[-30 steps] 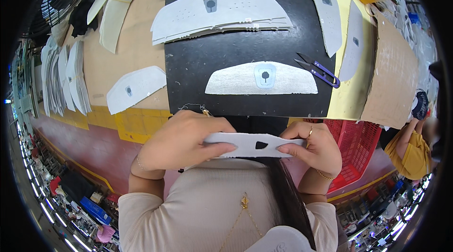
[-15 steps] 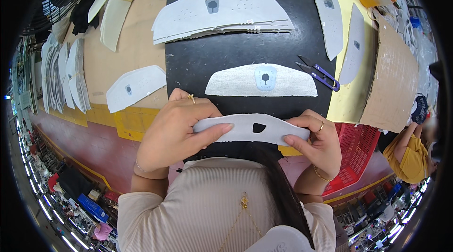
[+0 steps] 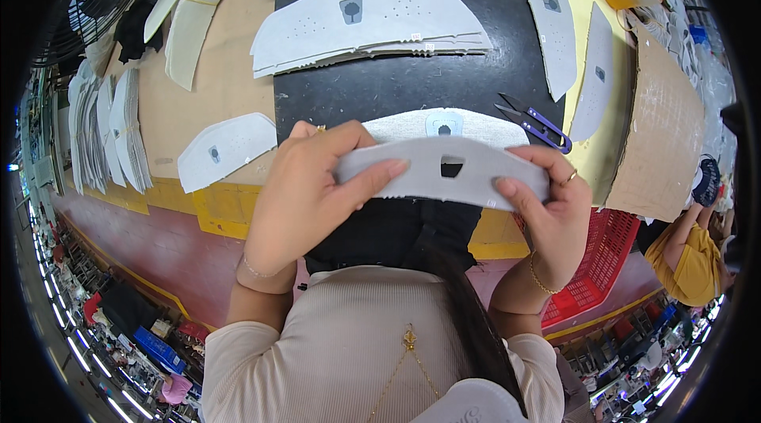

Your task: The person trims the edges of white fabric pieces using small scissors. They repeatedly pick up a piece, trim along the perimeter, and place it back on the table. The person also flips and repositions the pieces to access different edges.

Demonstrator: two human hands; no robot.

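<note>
1. Your left hand [image 3: 305,189] grips the left end of a grey curved fabric piece [image 3: 444,173]; the thumb lies along its front face and the other fingers are wrapped behind it, pinching it.
2. Your right hand [image 3: 547,201] pinches the right end of the same piece, thumb on the front near the lower edge and fingers curled over the top. A ring shows on one finger, and a thin bracelet sits on each wrist.
3. You hold the piece stretched between both hands, lifted off the table and close to your chest. It has a small rectangular hole near its middle.
4. Just behind it, flat on the black mat [image 3: 412,82], lies a similar white piece [image 3: 476,126] with a pale blue patch on it.
5. Purple-handled snips [image 3: 535,122] rest on the mat just to the right of that piece, near your right hand.
6. Farther up the mat sits a stack of larger white pieces [image 3: 369,19].
7. To your left, one white piece [image 3: 226,149] lies alone on the brown board, and a fanned stack [image 3: 103,133] sits beyond it near the table edge.
8. A red basket [image 3: 598,256] stands low on your right, beside another person in a yellow top [image 3: 690,264].
</note>
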